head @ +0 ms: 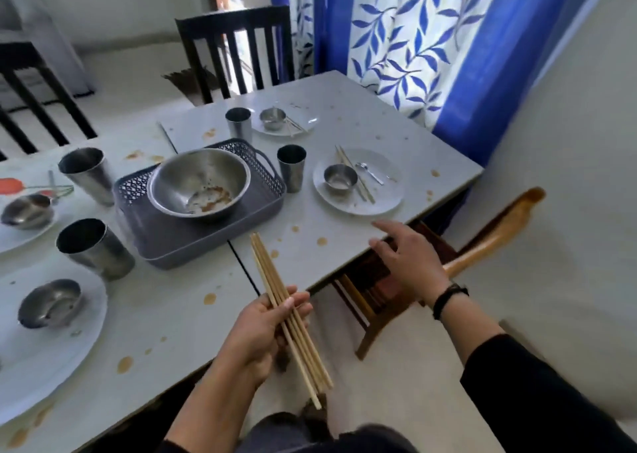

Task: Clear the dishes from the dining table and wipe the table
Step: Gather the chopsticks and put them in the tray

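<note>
the left hand (262, 328) grips a bundle of chopsticks (289, 318) over the near edge of the stained desk (193, 318), fingers curled round them. the right hand (406, 263) hovers with fingers relaxed and spread near a white plate (382, 197) carrying a small bowl (339, 176), chopsticks and a spoon (368, 172).
</note>
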`<state>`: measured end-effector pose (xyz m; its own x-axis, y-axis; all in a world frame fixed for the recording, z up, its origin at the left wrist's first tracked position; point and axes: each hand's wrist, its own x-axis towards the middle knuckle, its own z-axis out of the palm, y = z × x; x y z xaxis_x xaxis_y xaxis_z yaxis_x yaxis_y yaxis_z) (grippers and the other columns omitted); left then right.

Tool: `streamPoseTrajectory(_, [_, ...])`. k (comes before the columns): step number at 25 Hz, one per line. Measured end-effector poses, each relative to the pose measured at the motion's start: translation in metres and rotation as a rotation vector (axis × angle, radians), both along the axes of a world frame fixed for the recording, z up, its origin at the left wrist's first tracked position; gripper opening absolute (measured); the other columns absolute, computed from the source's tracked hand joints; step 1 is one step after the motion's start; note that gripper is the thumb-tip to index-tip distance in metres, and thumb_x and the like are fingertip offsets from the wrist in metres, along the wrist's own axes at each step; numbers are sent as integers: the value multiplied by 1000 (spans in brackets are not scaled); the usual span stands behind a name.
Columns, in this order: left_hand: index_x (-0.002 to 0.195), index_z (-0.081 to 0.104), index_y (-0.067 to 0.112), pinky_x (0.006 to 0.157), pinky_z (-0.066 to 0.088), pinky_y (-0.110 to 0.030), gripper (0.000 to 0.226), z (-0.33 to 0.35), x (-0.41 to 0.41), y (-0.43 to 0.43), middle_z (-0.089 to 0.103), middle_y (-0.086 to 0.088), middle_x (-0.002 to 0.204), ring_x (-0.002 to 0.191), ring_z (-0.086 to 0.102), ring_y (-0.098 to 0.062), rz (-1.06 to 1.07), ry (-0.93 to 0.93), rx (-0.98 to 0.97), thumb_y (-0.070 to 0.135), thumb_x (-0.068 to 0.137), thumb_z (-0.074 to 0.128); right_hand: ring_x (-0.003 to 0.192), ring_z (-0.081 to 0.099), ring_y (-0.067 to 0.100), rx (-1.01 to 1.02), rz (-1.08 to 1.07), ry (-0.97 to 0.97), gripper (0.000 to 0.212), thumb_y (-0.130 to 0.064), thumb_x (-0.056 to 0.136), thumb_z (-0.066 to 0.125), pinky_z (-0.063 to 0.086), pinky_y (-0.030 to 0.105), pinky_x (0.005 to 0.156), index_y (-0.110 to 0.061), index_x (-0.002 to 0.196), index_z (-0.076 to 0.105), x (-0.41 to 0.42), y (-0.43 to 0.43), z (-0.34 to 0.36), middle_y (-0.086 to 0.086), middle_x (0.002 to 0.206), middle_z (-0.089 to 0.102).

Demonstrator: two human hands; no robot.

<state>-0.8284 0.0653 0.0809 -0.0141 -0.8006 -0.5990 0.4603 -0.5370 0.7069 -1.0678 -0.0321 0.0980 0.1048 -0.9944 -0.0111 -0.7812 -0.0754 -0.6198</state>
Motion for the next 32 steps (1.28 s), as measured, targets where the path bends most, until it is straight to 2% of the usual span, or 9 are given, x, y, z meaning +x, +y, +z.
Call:
streamPoseTrajectory(4, [114,57,6,66,57,-36,23,4,2,-70,73,-12,99,88,71,-24,100,22,32,-1,95,46,128,47,23,23,-14,265,42,-30,95,52,40,37,103,-23,136,49,-11,-124,-20,1,142,49])
streamPoseTrajectory(7, [114,57,5,61,59,-34,25,9,6,-116,72,-14,103,85,72,-23,149,46,48,-4,94,45,115,54,27,80,-1,410,36,-31,93,54,44,36,90,-24,129,54,-7,-196,-49,4,127,60])
streamPoseTrajectory(10, [116,59,5,64,59,-37,27,12,10,-149,72,-13,105,89,71,-26,168,102,62,0,94,46,103,59,28,76,-29,527,39,-42,87,59,41,36,86,-26,123,55,-5,-239,-83,3,113,66])
streamPoseTrajectory(14, [118,60,6,73,59,-44,34,16,12,-186,68,-15,114,94,70,-27,197,216,90,13,86,51,105,55,27,88,-80,663,37,-53,87,51,35,40,90,-23,107,63,-6,-268,-114,3,105,66])
streamPoseTrajectory(20, [118,60,6,78,58,-45,32,18,7,-214,68,-14,114,92,70,-26,253,307,127,18,93,45,95,57,28,246,-184,594,27,-43,91,50,35,35,82,-23,88,68,-9,-287,-107,2,91,69])
streamPoseTrajectory(24, [120,58,6,73,59,-41,31,18,10,-225,70,-13,112,93,70,-25,253,257,141,19,97,43,91,59,26,101,-304,375,24,-41,92,54,31,37,79,-23,91,69,-6,-275,-61,-1,85,68])
streamPoseTrajectory(28, [115,58,8,76,55,-42,41,27,17,-232,71,-11,107,96,69,-24,230,204,81,26,78,62,70,61,8,128,72,20,15,-43,84,65,46,32,70,-32,74,67,60,-224,13,-16,64,60])
streamPoseTrajectory(30, [109,60,8,68,57,-39,42,32,21,-235,73,-10,101,87,71,-22,210,200,57,28,73,65,60,58,2,213,278,25,16,-45,82,67,47,25,61,-32,73,69,97,-196,37,-14,60,60])
streamPoseTrajectory(32, [107,61,8,57,57,-33,32,32,25,-239,74,-7,90,72,71,-18,216,193,59,25,81,61,61,57,2,162,378,107,19,-50,82,64,46,27,64,-33,77,71,120,-183,46,-14,62,62])
